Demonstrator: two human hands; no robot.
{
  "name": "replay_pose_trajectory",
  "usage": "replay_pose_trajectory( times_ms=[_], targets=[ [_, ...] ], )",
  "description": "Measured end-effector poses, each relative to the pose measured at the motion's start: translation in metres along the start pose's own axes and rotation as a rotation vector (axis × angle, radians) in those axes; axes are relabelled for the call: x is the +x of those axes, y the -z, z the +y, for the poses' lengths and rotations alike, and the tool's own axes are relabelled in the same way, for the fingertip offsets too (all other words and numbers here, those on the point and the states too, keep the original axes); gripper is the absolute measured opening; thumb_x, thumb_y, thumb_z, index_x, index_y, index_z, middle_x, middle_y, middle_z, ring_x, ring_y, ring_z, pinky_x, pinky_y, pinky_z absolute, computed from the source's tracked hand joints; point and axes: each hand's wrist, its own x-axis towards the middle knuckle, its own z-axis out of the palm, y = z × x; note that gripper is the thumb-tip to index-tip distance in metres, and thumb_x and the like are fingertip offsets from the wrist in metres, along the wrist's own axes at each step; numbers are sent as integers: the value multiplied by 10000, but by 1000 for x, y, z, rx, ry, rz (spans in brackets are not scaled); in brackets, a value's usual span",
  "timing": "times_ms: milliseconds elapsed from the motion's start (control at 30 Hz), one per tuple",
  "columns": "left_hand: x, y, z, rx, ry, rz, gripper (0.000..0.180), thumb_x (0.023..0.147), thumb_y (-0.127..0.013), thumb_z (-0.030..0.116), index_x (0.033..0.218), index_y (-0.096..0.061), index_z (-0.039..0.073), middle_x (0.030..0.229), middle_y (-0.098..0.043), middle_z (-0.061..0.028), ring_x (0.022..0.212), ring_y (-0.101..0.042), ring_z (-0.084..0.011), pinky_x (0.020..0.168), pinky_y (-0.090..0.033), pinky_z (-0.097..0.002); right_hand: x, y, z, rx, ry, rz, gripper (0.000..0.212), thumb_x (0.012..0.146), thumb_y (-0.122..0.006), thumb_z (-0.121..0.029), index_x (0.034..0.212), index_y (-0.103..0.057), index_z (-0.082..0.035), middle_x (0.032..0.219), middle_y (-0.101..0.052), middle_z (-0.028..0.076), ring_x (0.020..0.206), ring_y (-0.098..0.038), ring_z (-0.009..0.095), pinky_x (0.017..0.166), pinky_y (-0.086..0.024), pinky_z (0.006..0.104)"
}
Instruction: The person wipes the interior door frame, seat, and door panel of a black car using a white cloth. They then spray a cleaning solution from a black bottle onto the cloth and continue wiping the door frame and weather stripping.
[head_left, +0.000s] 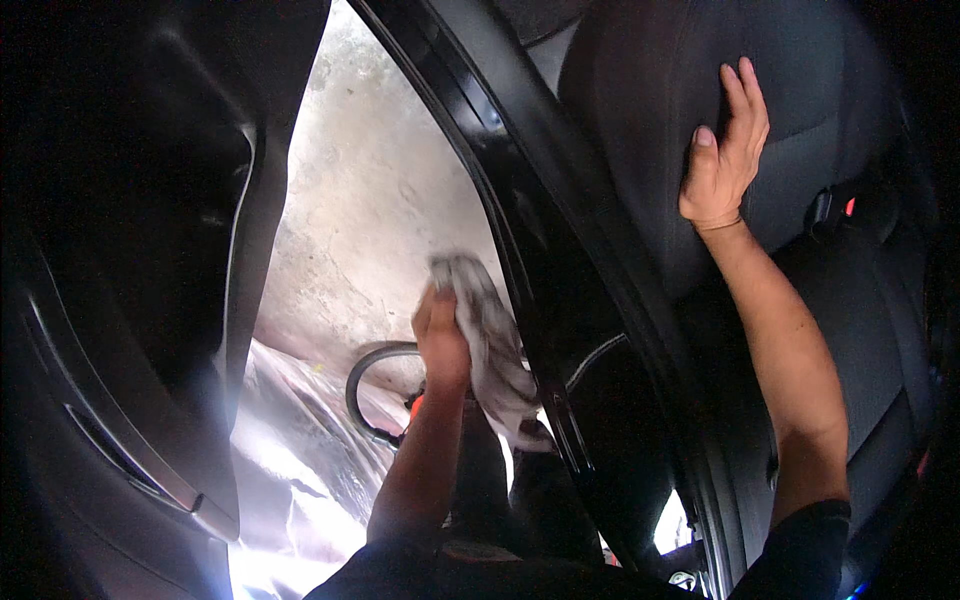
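My left hand (441, 325) is closed on a grey cloth (488, 345), which hangs down beside the black door sill (520, 240) of a car. Motion smears the cloth and the fingers a little. My right hand (728, 160) lies with fingers stretched out against the dark car seat (650, 130), its thumb apart from the other fingers. Nothing shows in that hand.
An open black car door (130, 260) fills the left side. Between door and sill lies a pale concrete floor (370, 150), with shiny clear plastic sheeting (310, 450) nearer me. A black hose (355, 385) curves by my left forearm. A seat-belt buckle (823, 207) shows at right.
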Motion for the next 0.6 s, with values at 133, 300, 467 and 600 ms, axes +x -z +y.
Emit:
replay_pose_trajectory(
  times_ms=[133,300,467,600],
  targets=[
    [104,-58,20,619,-380,141,411,959,-451,37,1354,-491,-67,1492,-378,-274,1357,-397,-405,1102,-366,-425,3,3,-1,-31,-41,-60,652,990,-301,-489,1432,-435,-29,1501,-380,210,1366,-378,377,1136,-274,458],
    [229,-26,5,516,-514,468,547,914,-477,6,1446,-369,-56,1415,-439,-245,1406,-309,-424,1116,-289,-478,-5,2,2,50,-125,-54,706,986,-289,-576,1407,-460,-36,1510,-364,220,1409,-345,373,1152,-269,488],
    [243,-44,-17,472,-404,491,578,968,-423,94,1505,-231,7,1503,-288,-212,1454,-207,-393,1138,-230,-546,-3,8,3,26,-125,-57,712,986,-292,-589,1390,-473,-31,1501,-373,224,1407,-345,380,1155,-269,481],
    [70,-72,-11,410,-193,-139,549,953,-433,98,1496,-358,65,1604,-185,-206,1492,-156,-367,1185,-146,-561,2,12,0,81,-159,-65,652,997,-306,-534,1384,-474,-37,1492,-383,227,1388,-359,406,1131,-279,513]
  ],
)
